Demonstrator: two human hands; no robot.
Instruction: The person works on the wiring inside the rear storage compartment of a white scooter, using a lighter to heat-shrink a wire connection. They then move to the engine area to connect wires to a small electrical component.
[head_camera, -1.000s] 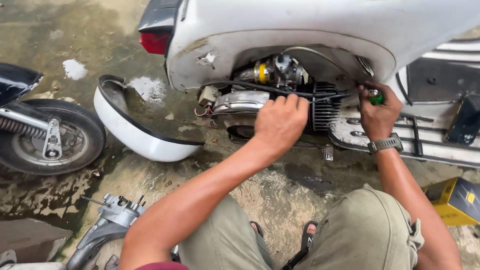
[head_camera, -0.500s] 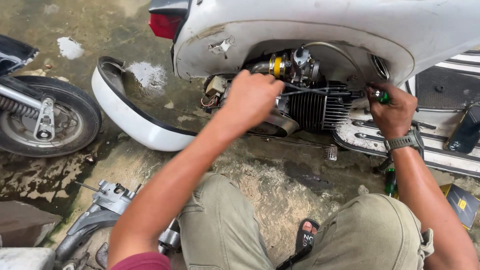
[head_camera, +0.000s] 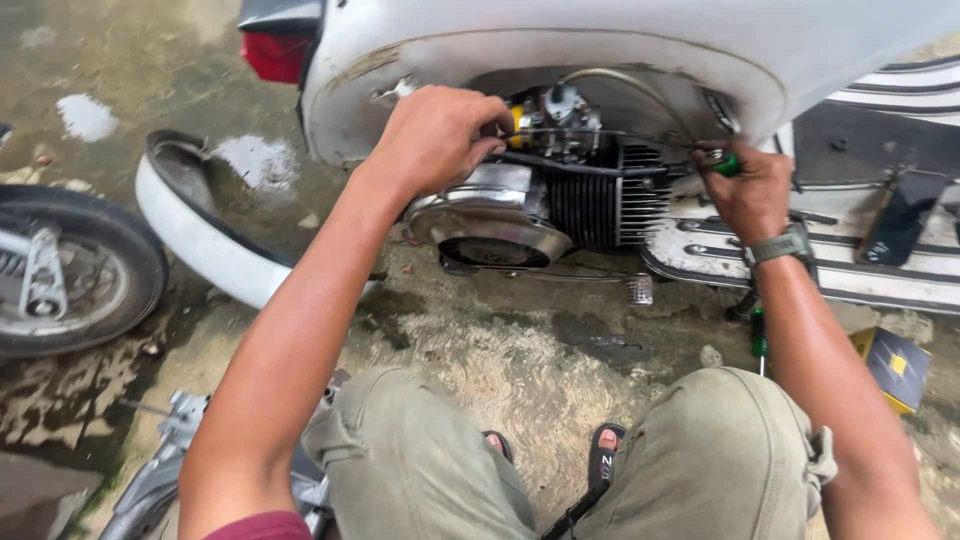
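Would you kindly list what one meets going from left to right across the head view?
Black tyre → white side panel → left hand → finned engine cylinder → right hand holding a green-handled tool → yellow box.

Single head view, looking steeply down, close over scooter engine (head_camera: 560, 190), knees at bottom edge.

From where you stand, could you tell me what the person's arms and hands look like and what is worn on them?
Both forearms are bare. The left hand has no glove or ring visible; a maroon sleeve edge shows at the upper arm. The right hand is also ungloved, with a grey wristwatch on its wrist.
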